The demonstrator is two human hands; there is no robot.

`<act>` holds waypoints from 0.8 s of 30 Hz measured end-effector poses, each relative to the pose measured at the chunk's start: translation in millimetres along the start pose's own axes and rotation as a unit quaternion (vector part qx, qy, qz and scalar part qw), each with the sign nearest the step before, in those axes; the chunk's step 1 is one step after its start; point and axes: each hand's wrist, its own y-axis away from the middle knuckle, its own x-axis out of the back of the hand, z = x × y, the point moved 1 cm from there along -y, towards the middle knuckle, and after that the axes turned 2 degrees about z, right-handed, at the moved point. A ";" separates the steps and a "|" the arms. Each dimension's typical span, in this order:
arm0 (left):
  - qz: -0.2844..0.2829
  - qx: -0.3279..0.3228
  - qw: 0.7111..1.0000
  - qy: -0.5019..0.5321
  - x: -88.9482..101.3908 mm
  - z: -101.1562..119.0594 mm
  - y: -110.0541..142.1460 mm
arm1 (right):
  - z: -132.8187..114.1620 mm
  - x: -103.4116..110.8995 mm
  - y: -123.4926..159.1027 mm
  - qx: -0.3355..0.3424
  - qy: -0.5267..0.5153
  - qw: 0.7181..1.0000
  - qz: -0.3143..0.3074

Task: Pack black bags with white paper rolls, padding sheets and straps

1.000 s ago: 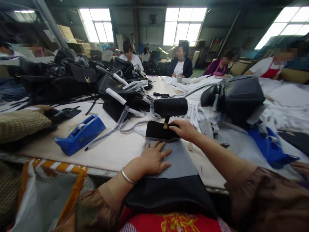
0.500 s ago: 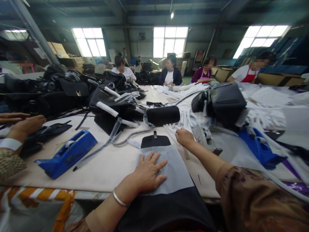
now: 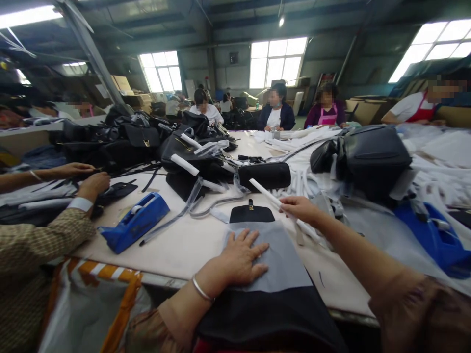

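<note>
My left hand [image 3: 245, 257] lies flat with fingers spread on a pale translucent sheet [image 3: 285, 260]. The sheet covers part of a black bag [image 3: 268, 314] that hangs over the table's near edge. Beyond the sheet shows a black flap [image 3: 252, 214] with a small gold clasp [image 3: 251, 207]. To the right of the flap, my right hand [image 3: 300, 208] is closed around the lower end of a white paper-like strip [image 3: 263, 191]. The strip slants up and to the left, just above the table.
Blue tape dispensers stand at left [image 3: 136, 223] and right [image 3: 434, 235]. Black bags [image 3: 195, 152] are heaped behind, with a large black bag [image 3: 375, 152] at right. A co-worker's hands [image 3: 91, 186] work at far left. An orange-taped sack [image 3: 95, 294] hangs below the edge.
My right hand let go of the flap's clasp area, moved right to the pile of white strips and has lifted one strip. My left hand has stayed flat on the sheet.
</note>
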 end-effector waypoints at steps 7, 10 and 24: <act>-0.009 0.008 1.000 -0.001 1.1 2.3 0.5 | -38.0 -35.3 24.1 0.193 -0.008 0.978 -0.077; 0.008 0.010 1.000 -0.010 1.3 3.8 1.8 | -31.9 -51.9 19.0 0.181 0.052 0.979 -0.076; 0.084 0.000 0.995 -0.048 2.6 7.6 4.8 | -17.5 -60.3 14.9 0.186 0.163 0.966 -0.069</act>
